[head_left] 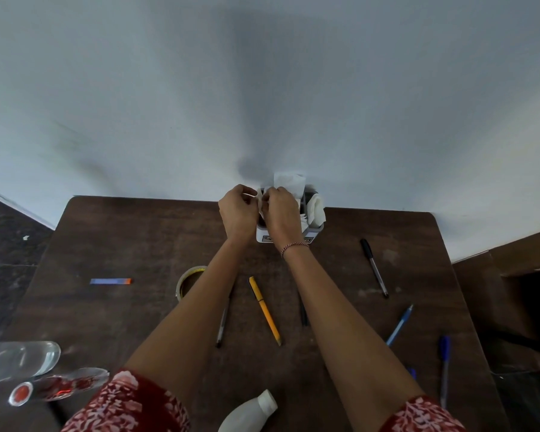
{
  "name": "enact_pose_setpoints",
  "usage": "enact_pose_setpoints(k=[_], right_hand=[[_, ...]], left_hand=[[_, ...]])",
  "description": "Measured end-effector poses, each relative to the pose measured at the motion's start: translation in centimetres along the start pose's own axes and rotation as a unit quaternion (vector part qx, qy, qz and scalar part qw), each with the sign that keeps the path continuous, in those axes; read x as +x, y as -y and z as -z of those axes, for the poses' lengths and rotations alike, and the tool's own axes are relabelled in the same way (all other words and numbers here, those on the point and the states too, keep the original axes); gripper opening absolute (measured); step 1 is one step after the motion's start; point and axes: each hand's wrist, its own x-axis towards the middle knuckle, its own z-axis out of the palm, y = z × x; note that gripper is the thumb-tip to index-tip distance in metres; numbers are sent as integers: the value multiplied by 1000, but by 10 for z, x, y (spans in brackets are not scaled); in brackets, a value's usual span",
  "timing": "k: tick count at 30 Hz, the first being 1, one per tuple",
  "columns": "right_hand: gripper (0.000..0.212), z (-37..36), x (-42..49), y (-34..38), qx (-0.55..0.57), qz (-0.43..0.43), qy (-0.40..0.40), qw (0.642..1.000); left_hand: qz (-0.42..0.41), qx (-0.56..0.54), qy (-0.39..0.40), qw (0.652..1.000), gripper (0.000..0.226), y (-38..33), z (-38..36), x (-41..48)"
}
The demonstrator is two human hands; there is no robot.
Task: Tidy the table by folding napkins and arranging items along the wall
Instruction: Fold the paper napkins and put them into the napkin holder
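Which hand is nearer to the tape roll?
Left. The left hand is past the tape roll, toward the wall and slightly right; the right hand is farther right beside it, both pinching a napkin.

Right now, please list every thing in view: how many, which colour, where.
wall: one, white, at the back
table: one, dark brown, against the wall
holder: one, white-grey, at the wall
napkins: several, white, in the holder
yellow pen: one, yellow, centre
black-capped pen: one, clear, right side
blue pens: at least two, blue, near right
dark pens: two, dark, flanking yellow pen
tape roll: one, yellowish, left of centre
bar: one, blue and orange, left side
bottle: one, white, near edge
clear containers: two, one red-capped, near left corner
box: one, brown, right of table
left grip: one, bare, pinches a napkin over the holder
right grip: one, bare, pinches the same napkin
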Motion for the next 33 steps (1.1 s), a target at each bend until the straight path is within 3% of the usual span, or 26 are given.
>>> enact_pose_setpoints(k=[7, 11, 20, 33], right_hand=[[16, 2, -16, -4, 53, 23, -2, 998], [14, 20, -32, -8, 96, 39, -61, 993], [16, 62, -128, -42, 165, 2, -150, 975], [18, 96, -237, -81, 156, -54, -162, 973]], left_hand=[[0, 48, 17, 999, 13, -4, 4, -6], [14, 62, 6, 998, 19, -8, 15, -15], [34, -18, -46, 998, 21, -16, 34, -83], [-23, -9, 79, 997, 16, -6, 2, -224]])
